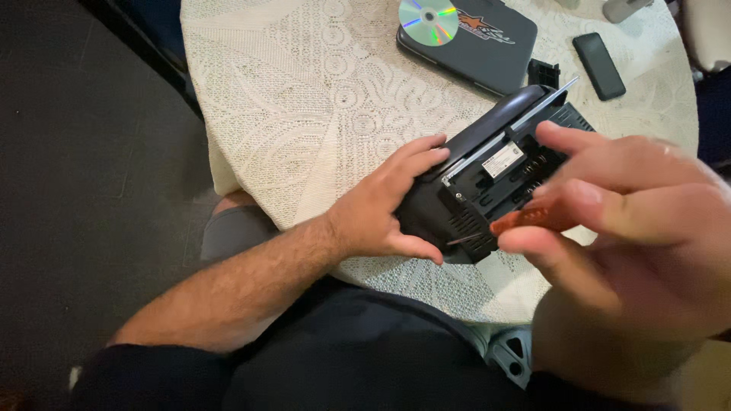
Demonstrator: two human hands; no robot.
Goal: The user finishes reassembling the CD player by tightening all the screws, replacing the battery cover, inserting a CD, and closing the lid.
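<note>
The black radio [487,183] lies back-side up at the table's near edge, on the lace tablecloth [304,99], its silver antenna [510,125] folded along the top and a white label showing in the open recess. Left hand [388,209] is spread over the radio's left end, fingers on top & thumb underneath, pinning it. Right hand [632,243], close to the camera & blurry, is closed round a red-handled screwdriver [533,219]; the thin shaft points at the vented back near the lower corner. To do this well, I'd say: keep the left grip firm so the casing can't rock, seat the tip square before turning, don't let it skid across the vents. Further out: a small black cover piece [544,72] just beyond the radio, a dark case [476,42] w/ a shiny disc [429,20] on it, and a black phone [599,65] to the right.
</note>
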